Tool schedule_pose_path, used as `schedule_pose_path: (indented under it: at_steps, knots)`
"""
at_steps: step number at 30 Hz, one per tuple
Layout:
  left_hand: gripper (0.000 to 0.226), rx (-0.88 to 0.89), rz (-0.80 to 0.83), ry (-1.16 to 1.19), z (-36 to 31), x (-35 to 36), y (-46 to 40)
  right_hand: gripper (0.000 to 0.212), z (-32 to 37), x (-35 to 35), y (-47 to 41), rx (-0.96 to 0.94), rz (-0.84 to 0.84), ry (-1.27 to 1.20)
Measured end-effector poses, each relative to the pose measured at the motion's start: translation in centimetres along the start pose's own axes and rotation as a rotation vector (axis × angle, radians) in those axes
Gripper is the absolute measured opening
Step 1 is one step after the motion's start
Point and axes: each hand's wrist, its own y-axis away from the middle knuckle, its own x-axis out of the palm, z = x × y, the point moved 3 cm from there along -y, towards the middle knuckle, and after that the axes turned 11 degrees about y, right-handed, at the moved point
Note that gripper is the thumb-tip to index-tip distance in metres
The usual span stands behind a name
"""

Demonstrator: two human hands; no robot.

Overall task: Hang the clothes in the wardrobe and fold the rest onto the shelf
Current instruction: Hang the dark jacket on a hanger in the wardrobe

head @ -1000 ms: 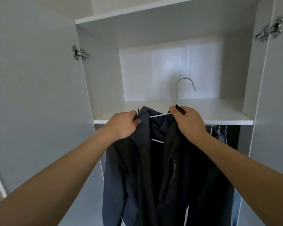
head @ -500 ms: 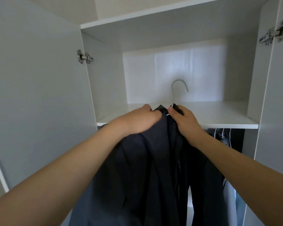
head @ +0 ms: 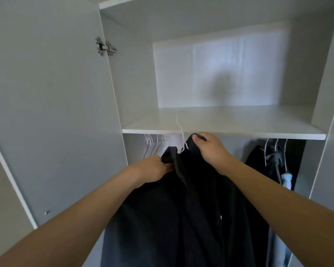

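Fingers of both hands, left hand [head: 152, 168] and right hand [head: 210, 149], curled into dark jacket [head: 181, 209], fingertips buried, hanger [head: 181, 135] mostly hidden.

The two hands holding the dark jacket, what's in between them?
In the head view, between the left hand and right hand sits the bunched collar of the dark jacket, with the white hanger poking up from it.

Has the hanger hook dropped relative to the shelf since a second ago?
Yes. The hanger hook has come down: its top stood well above the shelf edge against the back wall before, and now sits just above that edge.
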Motion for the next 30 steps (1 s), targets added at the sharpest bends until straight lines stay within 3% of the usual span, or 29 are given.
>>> schedule_pose_path:
  at_steps: [4,7,9,11,13,15,17,21,25,27,30]
  knots:
    - [0.031,-0.130,-0.010,0.061,2.9,1.5,-1.0,0.039,-0.5,1.6,0.6,-0.022,0.116,0.365]
    - [0.023,-0.155,-0.080,0.237,4.5,2.2,-1.7,0.036,-1.1,3.2,1.8,0.004,0.148,0.396]
    - [0.022,-0.141,-0.120,0.313,5.2,2.2,-1.9,0.028,-1.4,4.4,2.9,0.046,0.194,0.247]
    - [0.025,-0.126,-0.152,0.385,5.5,1.9,-2.1,0.017,-1.8,5.6,4.1,0.138,0.287,-0.097]
    - [0.026,-0.102,-0.164,0.429,5.5,1.6,-2.4,0.035,-2.5,6.9,4.7,0.242,0.376,-0.392]
    - [0.022,-0.078,-0.152,0.462,5.5,1.9,-2.6,0.049,-3.7,7.7,4.7,0.297,0.412,-0.500]
    - [0.020,-0.067,-0.119,0.486,5.7,3.0,-2.8,0.031,-5.1,8.2,4.4,0.366,0.365,-0.593]
    - [0.020,-0.020,-0.095,0.462,6.6,6.7,-3.5,0.050,-8.4,8.4,3.3,0.656,0.240,-0.688]
    - [0.016,0.094,-0.077,0.352,6.9,10.7,-5.9,0.056,-10.4,8.4,1.5,0.556,0.276,-0.439]
    - [0.017,0.128,-0.089,0.340,6.9,12.2,-7.4,0.044,-11.5,8.6,0.6,0.529,0.268,-0.383]
    - [0.018,0.153,-0.084,0.363,6.8,14.7,-10.2,0.027,-14.7,8.8,-1.0,0.544,0.110,-0.334]
